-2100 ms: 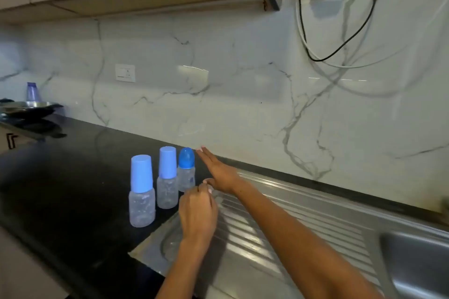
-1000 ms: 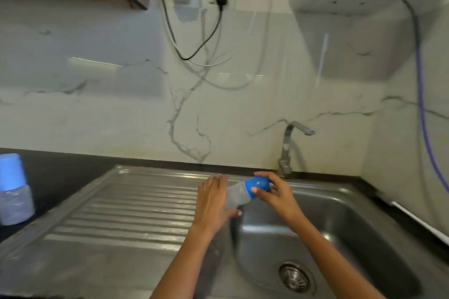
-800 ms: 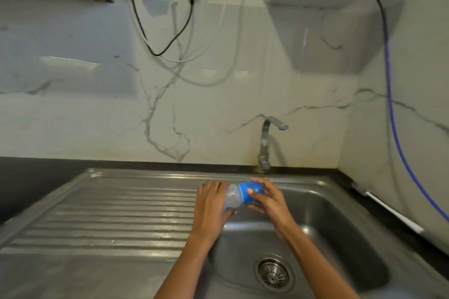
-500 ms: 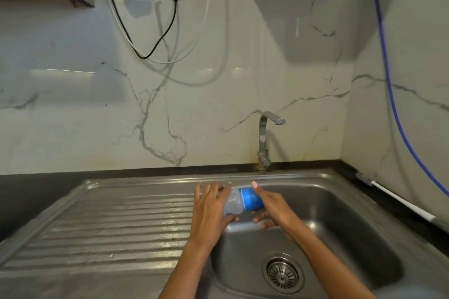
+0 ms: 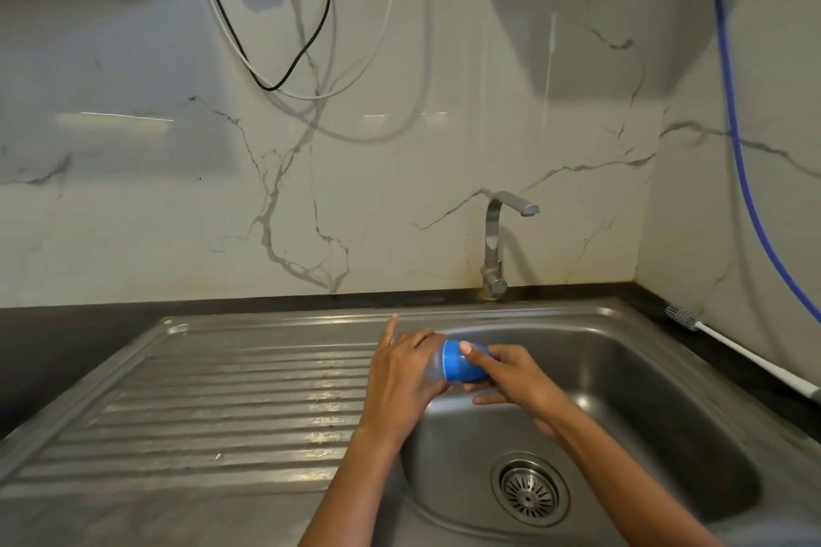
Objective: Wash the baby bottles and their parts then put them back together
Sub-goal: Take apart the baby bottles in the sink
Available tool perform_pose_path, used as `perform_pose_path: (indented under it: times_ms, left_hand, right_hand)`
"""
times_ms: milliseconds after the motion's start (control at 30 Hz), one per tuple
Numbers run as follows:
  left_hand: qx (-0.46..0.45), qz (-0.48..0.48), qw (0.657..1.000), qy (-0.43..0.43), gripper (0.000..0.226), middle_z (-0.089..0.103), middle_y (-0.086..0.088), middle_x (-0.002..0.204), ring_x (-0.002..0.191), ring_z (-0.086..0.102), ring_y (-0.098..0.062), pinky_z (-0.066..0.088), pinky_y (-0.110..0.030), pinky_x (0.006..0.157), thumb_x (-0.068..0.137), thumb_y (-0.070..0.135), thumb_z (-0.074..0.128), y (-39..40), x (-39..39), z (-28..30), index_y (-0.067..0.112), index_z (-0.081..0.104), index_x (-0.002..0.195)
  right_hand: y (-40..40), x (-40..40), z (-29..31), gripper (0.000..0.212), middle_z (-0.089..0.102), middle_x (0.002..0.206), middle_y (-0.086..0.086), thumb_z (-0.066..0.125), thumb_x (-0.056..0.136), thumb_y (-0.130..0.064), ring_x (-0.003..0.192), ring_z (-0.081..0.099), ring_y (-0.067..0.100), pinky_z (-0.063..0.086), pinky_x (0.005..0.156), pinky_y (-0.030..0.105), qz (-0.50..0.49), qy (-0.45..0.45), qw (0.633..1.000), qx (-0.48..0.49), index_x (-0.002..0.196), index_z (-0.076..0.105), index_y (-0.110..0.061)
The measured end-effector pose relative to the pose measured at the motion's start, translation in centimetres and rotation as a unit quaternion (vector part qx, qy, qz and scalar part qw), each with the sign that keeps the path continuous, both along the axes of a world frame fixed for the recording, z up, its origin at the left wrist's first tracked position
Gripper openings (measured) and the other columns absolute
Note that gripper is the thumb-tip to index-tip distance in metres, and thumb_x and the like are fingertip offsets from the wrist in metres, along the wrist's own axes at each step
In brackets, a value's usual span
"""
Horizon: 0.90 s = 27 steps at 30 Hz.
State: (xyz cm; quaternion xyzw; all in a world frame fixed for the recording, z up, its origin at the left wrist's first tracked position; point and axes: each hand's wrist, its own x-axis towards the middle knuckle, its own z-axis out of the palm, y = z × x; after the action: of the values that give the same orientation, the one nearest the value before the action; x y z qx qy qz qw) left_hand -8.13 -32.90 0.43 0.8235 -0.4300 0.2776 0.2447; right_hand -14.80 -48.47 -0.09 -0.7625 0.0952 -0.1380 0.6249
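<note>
Landmark: the sink basin [image 5: 622, 391]; every place below is given from it.
Bottle: one baby bottle [image 5: 437, 366] is held on its side over the basin's left rim, clear body toward the drainboard [image 5: 222, 413], blue cap [image 5: 464, 362] toward the basin.
Left hand: the left hand [image 5: 400, 382] wraps the clear body, fingers curled round it, the index finger [image 5: 391, 326] sticking up free.
Right hand: the right hand [image 5: 515, 378] is closed on the blue cap, thumb on top and fingers under it.
Just changed: two seconds ago the hands were reaching among three capped bottles on the dark counter, left of the drainboard; since then one bottle has been carried to the basin, and over the last second the right hand has shifted its hold on the cap.
Meaning for the task: this looks like the start of taking the first bottle apart; washing has not begun.
Tap: the tap [image 5: 495, 235] stands behind the basin, and no water can be seen running.
Brush: a white-handled brush [image 5: 733, 351] lies on the counter [image 5: 657, 302] right of the basin.
Hidden: the other bottles are out of frame.
Hard to tell: whether the cap is loose or seated; the hands cover the join and most of the body.
Also unclear: whether the bottle holds any liquid.
</note>
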Motion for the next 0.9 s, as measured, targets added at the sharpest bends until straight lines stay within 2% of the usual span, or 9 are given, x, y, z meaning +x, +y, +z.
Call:
perform_pose_path:
  times_ms: [133,267,367,500,567,633,700,767,900]
  left_hand:
    - [-0.018,-0.01,1.0,-0.001,0.04,0.067,0.001,0.115,0.11,0.059,-0.011,0.005,-0.02,0.116,0.079,0.022,0.074,0.0,-0.1,0.6,0.015,0.066,0.117]
    - [-0.026,-0.014,0.999,-0.011,0.04,0.068,-0.001,0.112,0.108,0.06,-0.013,0.018,-0.026,0.115,0.073,0.011,0.077,0.1,0.1,0.8,0.013,0.068,0.113]
    - [-0.033,-0.019,0.999,-0.018,0.04,0.068,-0.001,0.108,0.103,0.06,-0.015,0.028,-0.028,0.11,0.07,0.01,0.08,0.1,0.2,0.9,0.012,0.069,0.108]
    - [-0.032,-0.015,0.999,-0.028,0.042,0.069,-0.001,0.104,0.099,0.061,-0.017,0.035,-0.033,0.105,0.065,0.013,0.085,0.2,0.3,1.1,0.011,0.071,0.105]
    - [-0.035,-0.01,0.998,-0.048,0.045,0.069,-0.001,0.098,0.092,0.064,-0.019,0.044,-0.037,0.098,0.057,0.011,0.088,0.3,0.3,0.9,0.011,0.072,0.099]
    - [-0.047,-0.005,0.996,-0.073,0.047,0.069,-0.001,0.096,0.089,0.065,-0.019,0.045,-0.037,0.094,0.054,0.012,0.089,0.2,0.2,0.7,0.011,0.072,0.098]
    - [-0.058,-0.006,0.994,-0.091,0.047,0.069,-0.001,0.097,0.091,0.065,-0.018,0.044,-0.036,0.095,0.056,0.015,0.089,0.0,0.0,0.4,0.011,0.072,0.099]
    - [-0.061,-0.011,0.993,-0.096,0.048,0.069,-0.001,0.098,0.092,0.065,-0.017,0.043,-0.036,0.097,0.056,0.016,0.089,-0.2,-0.1,0.2,0.011,0.071,0.101]
    - [-0.079,-0.02,0.994,-0.074,0.048,0.068,-0.003,0.098,0.09,0.063,-0.021,0.038,-0.032,0.099,0.055,0.007,0.087,-0.1,0.3,0.5,0.009,0.071,0.1]
  right_hand:
    - [-0.3,0.2,-0.1,0.041,0.07,0.102,0.011,0.062,0.089,-0.034,0.089,0.072,0.014,0.058,0.073,0.023,0.025,-0.017,1.0,-0.007,0.117,0.063,-0.005]
    - [-0.4,0.2,-0.1,0.036,0.071,0.1,0.011,0.064,0.089,-0.025,0.091,0.071,0.017,0.058,0.077,0.025,0.037,-0.048,0.997,-0.052,0.118,0.063,-0.002]
    - [-0.6,0.1,0.2,0.035,0.071,0.099,0.008,0.068,0.086,-0.019,0.092,0.069,0.015,0.056,0.081,0.026,0.038,-0.089,0.989,-0.112,0.117,0.065,-0.005]
    - [-0.8,0.0,0.6,0.045,0.069,0.112,0.007,0.074,0.082,-0.014,0.105,0.066,0.017,0.053,0.092,0.026,0.04,-0.108,0.981,-0.159,0.124,0.061,-0.006]
    - [-0.6,0.0,0.7,0.047,0.065,0.118,0.003,0.071,0.084,-0.013,0.109,0.063,0.015,0.052,0.089,0.02,0.041,-0.104,0.981,-0.16,0.129,0.057,-0.009]
    - [-0.2,-0.1,0.7,0.048,0.062,0.121,0.003,0.062,0.091,-0.023,0.103,0.066,0.015,0.055,0.083,0.021,0.051,-0.064,0.99,-0.112,0.136,0.049,-0.012]
    - [0.3,-0.5,0.9,0.044,0.068,0.107,0.008,0.049,0.093,-0.045,0.084,0.072,0.019,0.058,0.069,0.025,0.05,-0.01,0.997,-0.05,0.126,0.051,-0.017]
    - [0.5,-0.6,1.0,0.05,0.071,0.09,0.013,0.043,0.089,-0.055,0.068,0.071,0.02,0.057,0.057,0.026,0.025,-0.009,0.998,-0.052,0.115,0.055,-0.015]
    - [0.5,-0.4,1.3,0.036,0.066,0.096,0.018,0.054,0.092,-0.034,0.071,0.069,0.015,0.06,0.062,0.031,0.026,-0.061,0.996,-0.055,0.114,0.056,-0.006]
